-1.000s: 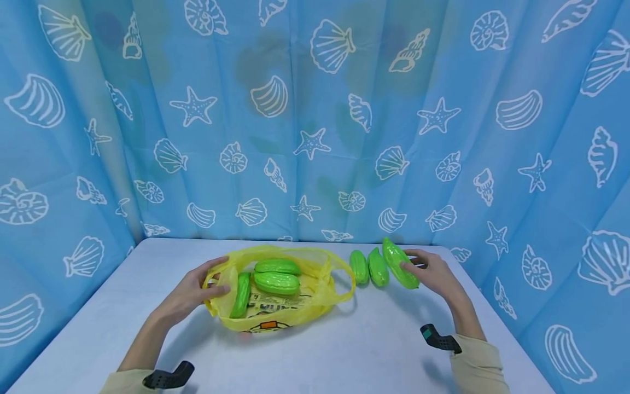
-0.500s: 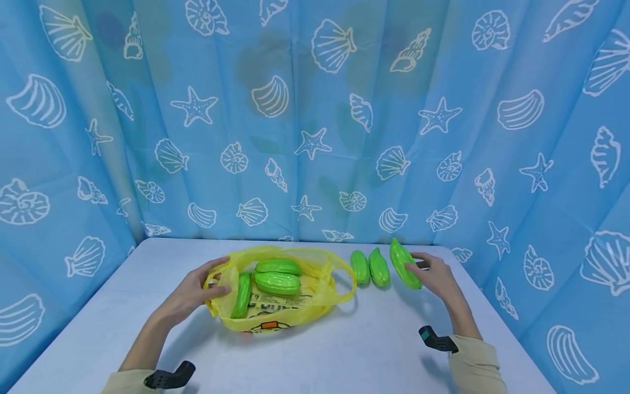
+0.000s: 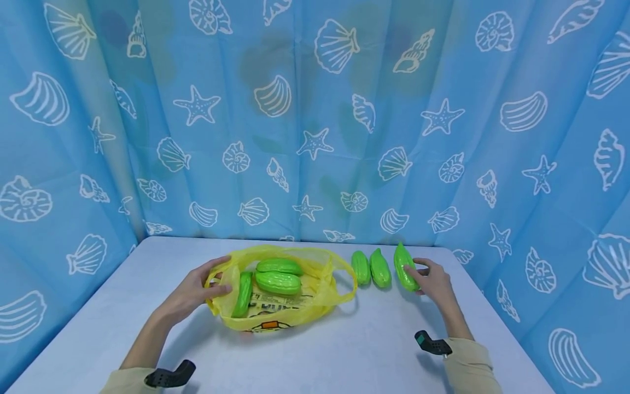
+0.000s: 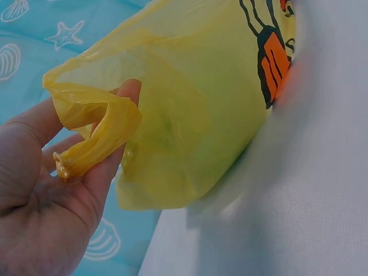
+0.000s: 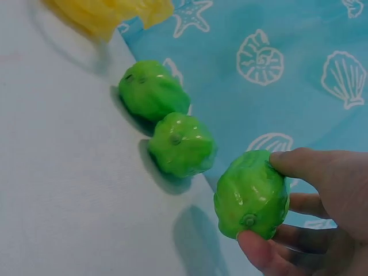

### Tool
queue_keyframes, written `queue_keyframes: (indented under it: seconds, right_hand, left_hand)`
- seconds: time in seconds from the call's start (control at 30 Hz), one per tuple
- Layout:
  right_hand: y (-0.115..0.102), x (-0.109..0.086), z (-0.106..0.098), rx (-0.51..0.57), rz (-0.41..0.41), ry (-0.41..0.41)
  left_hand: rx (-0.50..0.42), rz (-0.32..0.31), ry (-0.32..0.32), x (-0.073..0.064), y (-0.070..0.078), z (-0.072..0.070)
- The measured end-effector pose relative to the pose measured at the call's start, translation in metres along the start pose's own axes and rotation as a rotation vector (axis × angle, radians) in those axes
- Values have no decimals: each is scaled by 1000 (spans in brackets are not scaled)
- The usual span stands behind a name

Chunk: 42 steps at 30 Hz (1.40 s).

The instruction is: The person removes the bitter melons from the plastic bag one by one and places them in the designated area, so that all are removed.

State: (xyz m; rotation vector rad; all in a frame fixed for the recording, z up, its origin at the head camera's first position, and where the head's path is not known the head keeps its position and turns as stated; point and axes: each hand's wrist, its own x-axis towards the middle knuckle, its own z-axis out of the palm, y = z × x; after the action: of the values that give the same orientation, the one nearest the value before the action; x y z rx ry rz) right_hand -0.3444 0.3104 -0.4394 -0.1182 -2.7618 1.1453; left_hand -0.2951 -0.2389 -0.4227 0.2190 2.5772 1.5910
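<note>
My left hand (image 3: 189, 290) grips the left handle side of a yellow plastic bag (image 3: 268, 324), with the plastic bunched across its fingers in the left wrist view. The bag lies with its mouth open, and inside it are green bitter melons (image 3: 278, 283), two lying crosswise and one along the left side. In my right hand (image 3: 435, 282) is another bitter melon (image 5: 253, 192), held between thumb and fingers. Its shadow stands apart from it in the right wrist view, so it appears just off the table. Two more bitter melons (image 3: 361, 268) lie side by side to its left.
A white-covered table (image 3: 320, 355) carries everything. Behind and at both sides hangs a blue curtain (image 3: 315, 175) with white shell and starfish prints. The bag's right handle loop (image 3: 350, 284) reaches close to the two loose bitter melons.
My right hand has moved the held bitter melon slightly right and lower, turning it more upright in view, beside the two loose ones. The left hand and bag stay put.
</note>
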Motion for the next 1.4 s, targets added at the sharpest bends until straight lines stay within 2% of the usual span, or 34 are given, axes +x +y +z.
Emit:
queue_keyframes:
  seconds: [0.1, 0.33, 0.5, 0.87, 1.2, 1.4]
  right_hand:
    - [4, 2, 4, 23, 14, -9]
    - [10, 5, 7, 30, 43, -40]
    - [15, 4, 12, 34, 49, -69]
    - [8, 1, 21, 36, 41, -52]
    - [10, 2, 18, 7, 15, -29]
    - [7, 4, 18, 41, 14, -38]
  left_hand:
    - [-1, -15, -1, -1, 0, 0]
    - [-1, 19, -10, 0, 2, -1]
    - [-2, -5, -9, 0, 2, 1]
    - [1, -2, -22, -4, 2, -3]
    - [7, 0, -17, -1, 1, 0]
    - [7, 18, -26, -1, 0, -2]
